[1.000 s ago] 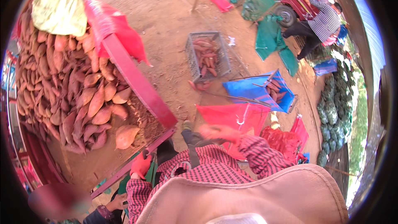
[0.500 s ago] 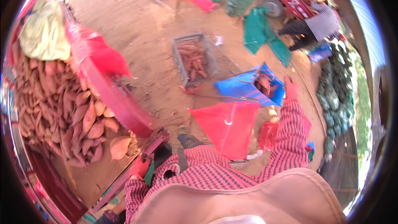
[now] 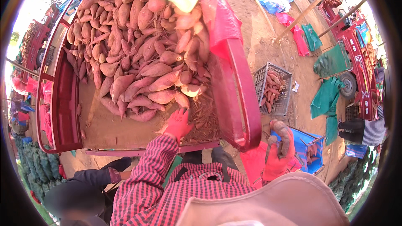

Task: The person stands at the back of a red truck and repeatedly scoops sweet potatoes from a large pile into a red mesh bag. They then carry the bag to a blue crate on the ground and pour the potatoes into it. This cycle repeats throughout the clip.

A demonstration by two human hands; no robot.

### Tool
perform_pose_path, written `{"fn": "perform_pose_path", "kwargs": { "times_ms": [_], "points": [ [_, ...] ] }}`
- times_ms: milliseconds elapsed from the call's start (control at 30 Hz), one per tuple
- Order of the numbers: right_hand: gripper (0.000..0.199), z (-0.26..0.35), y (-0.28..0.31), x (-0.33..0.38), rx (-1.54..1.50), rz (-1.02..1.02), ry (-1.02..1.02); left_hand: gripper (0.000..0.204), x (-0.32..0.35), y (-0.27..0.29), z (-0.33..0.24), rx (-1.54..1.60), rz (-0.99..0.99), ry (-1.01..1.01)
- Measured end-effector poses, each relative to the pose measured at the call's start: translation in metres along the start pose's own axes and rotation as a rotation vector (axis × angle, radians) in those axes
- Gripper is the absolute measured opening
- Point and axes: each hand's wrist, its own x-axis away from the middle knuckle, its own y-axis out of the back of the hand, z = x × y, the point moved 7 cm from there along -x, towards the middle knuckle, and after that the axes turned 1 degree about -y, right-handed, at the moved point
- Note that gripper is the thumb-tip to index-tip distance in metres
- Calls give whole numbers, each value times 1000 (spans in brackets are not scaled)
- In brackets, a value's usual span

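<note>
My left hand [image 3: 177, 124], in a red glove, reaches over the edge of a red truck bed [image 3: 119, 142]. Its fingers are apart, just below the near edge of a large heap of sweet potatoes [image 3: 146, 54], and nothing shows in them. Loose roots and soil scraps [image 3: 205, 119] lie beside that hand. My right hand [image 3: 279, 147] is raised outside the side panel, its red glove soiled dark grey on the palm side. Its fingers and thumb stand apart around no object. Close to it stands a blue bag [image 3: 299, 140] on a frame, with sweet potatoes inside.
A red side panel [image 3: 238, 96] separates the heap from the ground. Beyond it sits a grey crate [image 3: 289, 86] of sweet potatoes. Green net bags [image 3: 326, 96] lie near another red vehicle [image 3: 356, 67]. A person in dark clothes [image 3: 86, 184] is close at my left.
The view has turned left onto the heap. My left hand has gone from the bed's edge into the bed; my right hand has come back from the blue bag.
</note>
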Motion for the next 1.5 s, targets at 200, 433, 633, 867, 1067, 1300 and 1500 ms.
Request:
{"fn": "perform_pose_path", "kwargs": {
  "times_ms": [200,433,633,867,1067,1300,1500],
  "points": [
    [48,53,-114,-67,636,326,109,76,-157,-21,2,-195,70,-210],
    [49,45,-120,-68,652,332,52,26,-149,-115,-10,-390,-13,-580],
    [46,39,-120,-67,659,375,40,42,-97,-61,-30,-28,43,-500],
    [46,39,-119,-66,665,417,2,67,-209,-8,26,-117,-91,-70],
    [44,36,-118,-67,624,409,-25,63,-153,-62,16,-273,270,-33],
    [44,35,-115,-70,661,392,3,49,-204,-47,5,-245,13,-169],
    [43,34,-115,-64,634,377,-43,39,-298,-82,1,-245,-272,-217]
  ]
}}
